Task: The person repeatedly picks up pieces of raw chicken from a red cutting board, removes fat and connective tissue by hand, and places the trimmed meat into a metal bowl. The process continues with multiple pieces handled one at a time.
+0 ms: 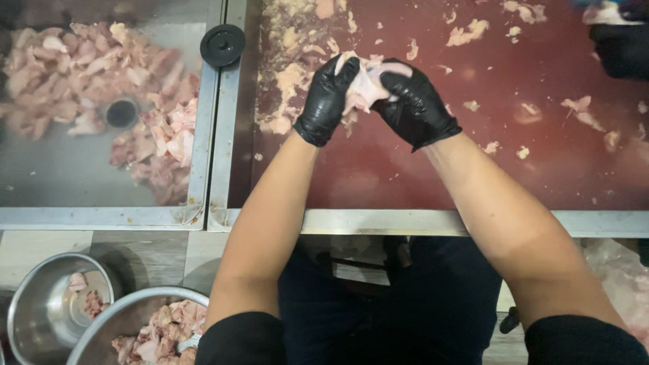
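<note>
1. Nearest to us, below the steel edge [433,222] of the red cutting board [419,169], two steel bowls sit on the floor side: a smaller bowl [40,297] holding a few meat scraps, and just beside it a larger bowl [108,324] filled with raw chicken pieces [165,331].
2. Above that edge, our two bare forearms reach out over the red cutting board, both hands in black gloves.
3. Our left hand [328,100] curls around the left side of a raw chicken piece [365,84], fingers wrapped over its top.
4. Our right hand [416,101] grips the right side of the same chicken piece, thumb and fingers clamped on the pale skin. Both hands hold it together, close to each other, lifted just above the board's middle.
5. Around the hands, pale trimmings of fat and skin [291,74] lie scattered on the board, thickest toward its left edge.
6. Left of the board, past a steel divider, a steel sink [67,182] holds a heap of cut raw chicken [88,67] around a dark drain hole [122,113].
7. On the divider at the sink's far corner sits a round black plug [222,44].
8. At the board's far right corner, another person's dark-gloved hand [618,40] shows partly; we cannot tell what it does.
</note>
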Motion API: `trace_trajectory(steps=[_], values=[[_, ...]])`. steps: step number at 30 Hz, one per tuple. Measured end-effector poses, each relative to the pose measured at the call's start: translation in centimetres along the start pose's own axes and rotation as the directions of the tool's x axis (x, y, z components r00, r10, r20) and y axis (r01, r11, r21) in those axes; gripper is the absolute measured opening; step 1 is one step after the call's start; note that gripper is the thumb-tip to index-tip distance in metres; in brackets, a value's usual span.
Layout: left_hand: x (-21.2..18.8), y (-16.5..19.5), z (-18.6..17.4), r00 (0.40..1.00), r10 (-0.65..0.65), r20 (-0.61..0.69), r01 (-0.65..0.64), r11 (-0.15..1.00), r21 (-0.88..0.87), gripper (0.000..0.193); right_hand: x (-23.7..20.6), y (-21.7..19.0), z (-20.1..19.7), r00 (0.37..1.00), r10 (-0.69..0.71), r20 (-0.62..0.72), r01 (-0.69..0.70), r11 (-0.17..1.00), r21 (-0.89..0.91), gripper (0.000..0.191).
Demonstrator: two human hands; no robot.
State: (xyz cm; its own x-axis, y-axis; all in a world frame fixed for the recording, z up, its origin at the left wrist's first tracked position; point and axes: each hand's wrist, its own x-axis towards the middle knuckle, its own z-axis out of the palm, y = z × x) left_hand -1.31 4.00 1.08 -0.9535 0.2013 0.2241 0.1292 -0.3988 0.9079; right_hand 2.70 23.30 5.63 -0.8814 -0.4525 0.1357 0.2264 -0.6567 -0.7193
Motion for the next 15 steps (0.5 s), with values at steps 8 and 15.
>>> trace_trajectory(steps=[8,15], values=[[-1.0,-1.7,1.6,0.915,0.361,-0.178,-0.22,0.818,0.531,0.022,1.7,4.2,-2.4,0.991,-0.101,-0.083,0.082,0.975,-0.208,0.018],[-0.6,-1.2,2.8,0.925,0.332,-0.184,-0.191,0.827,0.529,0.019,2.1,4.6,-2.6,0.977,-0.1,-0.191,0.097,0.995,-0.024,0.016]])
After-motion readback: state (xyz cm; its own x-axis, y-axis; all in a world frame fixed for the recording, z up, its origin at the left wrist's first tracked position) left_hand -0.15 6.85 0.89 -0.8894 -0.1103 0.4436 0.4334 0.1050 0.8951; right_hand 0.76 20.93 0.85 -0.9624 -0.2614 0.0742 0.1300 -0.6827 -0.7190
